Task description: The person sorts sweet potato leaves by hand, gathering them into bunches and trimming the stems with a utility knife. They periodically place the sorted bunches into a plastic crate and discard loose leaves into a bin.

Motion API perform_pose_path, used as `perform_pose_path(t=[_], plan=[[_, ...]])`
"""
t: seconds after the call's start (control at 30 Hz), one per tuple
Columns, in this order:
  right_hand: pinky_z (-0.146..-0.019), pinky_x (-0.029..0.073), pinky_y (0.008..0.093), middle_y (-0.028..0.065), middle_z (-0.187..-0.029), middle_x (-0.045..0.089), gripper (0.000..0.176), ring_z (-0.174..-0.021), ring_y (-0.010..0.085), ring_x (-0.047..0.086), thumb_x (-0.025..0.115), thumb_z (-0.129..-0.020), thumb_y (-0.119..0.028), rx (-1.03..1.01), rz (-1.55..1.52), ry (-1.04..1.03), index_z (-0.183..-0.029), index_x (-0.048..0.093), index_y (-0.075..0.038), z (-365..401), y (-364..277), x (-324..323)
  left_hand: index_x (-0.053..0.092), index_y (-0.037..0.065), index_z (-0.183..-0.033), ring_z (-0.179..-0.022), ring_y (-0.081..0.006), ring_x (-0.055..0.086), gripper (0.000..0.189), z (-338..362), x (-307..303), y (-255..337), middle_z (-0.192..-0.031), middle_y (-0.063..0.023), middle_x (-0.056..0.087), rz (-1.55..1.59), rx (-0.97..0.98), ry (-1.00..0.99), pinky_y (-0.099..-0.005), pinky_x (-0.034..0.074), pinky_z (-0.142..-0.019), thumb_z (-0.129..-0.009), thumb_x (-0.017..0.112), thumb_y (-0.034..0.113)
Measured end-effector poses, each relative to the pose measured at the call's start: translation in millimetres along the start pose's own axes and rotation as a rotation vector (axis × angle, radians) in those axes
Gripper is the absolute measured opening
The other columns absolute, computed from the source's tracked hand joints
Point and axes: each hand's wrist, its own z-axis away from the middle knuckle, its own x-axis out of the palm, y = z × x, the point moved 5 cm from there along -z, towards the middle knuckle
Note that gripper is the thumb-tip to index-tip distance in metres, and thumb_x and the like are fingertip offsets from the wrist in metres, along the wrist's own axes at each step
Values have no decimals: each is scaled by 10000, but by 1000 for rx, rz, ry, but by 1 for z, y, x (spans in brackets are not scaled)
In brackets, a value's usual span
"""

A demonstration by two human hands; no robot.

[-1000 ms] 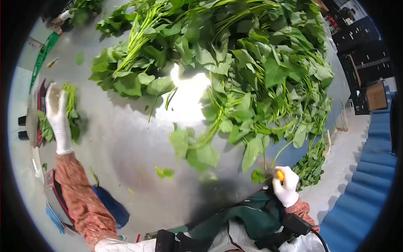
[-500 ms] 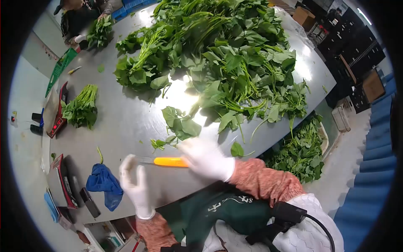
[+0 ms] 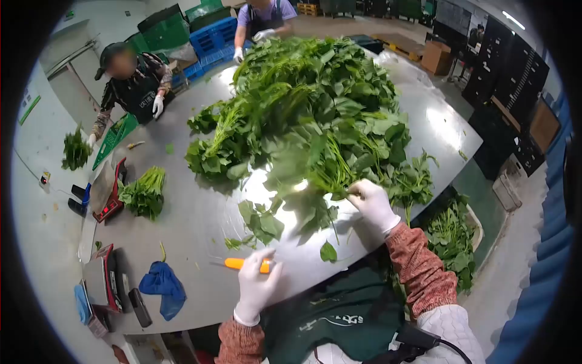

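Note:
My right hand (image 3: 373, 206), in a white glove, pinches the stems of some leafy greens (image 3: 315, 176) at the near side of the big heap (image 3: 303, 91). Those leaves are smeared by motion. My left hand (image 3: 257, 284), gloved too, hovers by the orange-handled knife (image 3: 235, 263) on the metal table, thumb and fingers apart. It covers part of the handle, and the blade points left. A few loose leafy sprigs (image 3: 260, 221) lie just beyond the knife, and a single leaf (image 3: 328, 252) lies between my hands.
To the left are a small bunch of greens (image 3: 145, 193), red scales (image 3: 109, 206), a blue cloth (image 3: 163, 288) and a dark phone-like object (image 3: 140, 307). Two co-workers (image 3: 136, 85) stand across the metal table (image 3: 194, 242). A bin of greens (image 3: 451, 239) sits below its right edge.
My right hand has left the knife and taken hold of greens at the heap. My left hand has moved right, over the knife handle. The view has tilted up, bringing a second co-worker into sight.

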Motion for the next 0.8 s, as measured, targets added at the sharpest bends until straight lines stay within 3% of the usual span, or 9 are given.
perform_pose_path(t=[0.03, 0.1, 0.13, 0.27, 0.37, 0.47, 0.57, 0.6, 0.8], plan=[[-660, 510, 310, 93, -885, 658, 212, -743, 203, 644, 692, -795, -153, -17, -201, 37, -977, 660, -49, 0, -6, -3, 636, -6, -1047, -883, -240, 654, 290, -13, 9, 6, -955, -131, 662, 93, 50, -11, -320, 501, -794, -767, 706, 25], [-643, 486, 248, 81, -860, 672, 224, -724, 105, 613, 673, -816, -129, 288, -554, -145, -1000, 643, -5, 4, -28, -5, 652, -14, -1040, -885, -165, 648, 229, -38, 27, 28, -977, -97, 672, 177, 15, -113, -275, 496, -806, -811, 662, -21], [-631, 463, 217, 43, -820, 638, 187, -718, 51, 566, 662, -834, -105, 304, -656, -164, -979, 636, 11, 6, -32, -1, 655, -17, -1046, -886, -154, 645, 222, -48, 39, 29, -970, -88, 675, 246, -34, -151, -271, 493, -812, -824, 654, -9], [-655, 451, 232, 20, -877, 608, 154, -746, 67, 537, 640, -872, -60, 185, -840, -98, -1005, 619, 15, 15, -64, -1, 659, -22, -1084, -862, -82, 595, 202, -76, 78, 23, -951, -31, 658, 640, -320, -142, -226, 477, -774, -892, 636, 36], [-635, 449, 223, 7, -843, 605, 204, -707, 44, 517, 595, -834, 30, 19, -512, -92, -1030, 648, 6, 23, -69, 4, 671, -12, -1071, -783, -58, 558, 199, -84, 96, 18, -914, -14, 662, 775, -402, -126, -207, 447, -701, -885, 657, 59], [-595, 430, 231, 30, -803, 588, 212, -659, 43, 494, 596, -813, 34, 50, -451, -179, -1016, 649, 7, 30, -71, 17, 690, 8, -1007, -709, -46, 533, 164, -78, 109, 12, -852, 7, 666, 962, -483, -114, -196, 404, -637, -865, 694, 90], [-578, 449, 277, 77, -766, 577, 152, -620, 173, 546, 613, -809, -2, 239, -522, -109, -957, 641, 7, 35, -68, 22, 637, -40, -1131, -936, -89, 585, 249, -69, 112, -3, -1062, -49, 667, 905, -563, -106, -237, 460, -826, -895, 640, 39], [-565, 446, 256, 56, -792, 592, 179, -634, 116, 555, 616, -808, 12, 285, -549, -58, -985, 641, 10, 40, -62, 27, 638, -40, -1123, -895, -82, 579, 237, -65, 113, -1, -1028, -42, 667, 949, -608, -62, -233, 454, -787, -895, 629, 24], [-640, 469, 217, 48, -878, 617, 180, -761, 67, 560, 601, -833, 52, 504, -894, 122, -1009, 635, 32, 57, -53, 37, 669, -26, -1033, -761, -60, 514, 167, -65, 112, 9, -903, -4, 634, 972, -688, 9, -213, 401, -696, -875, 652, 26]])
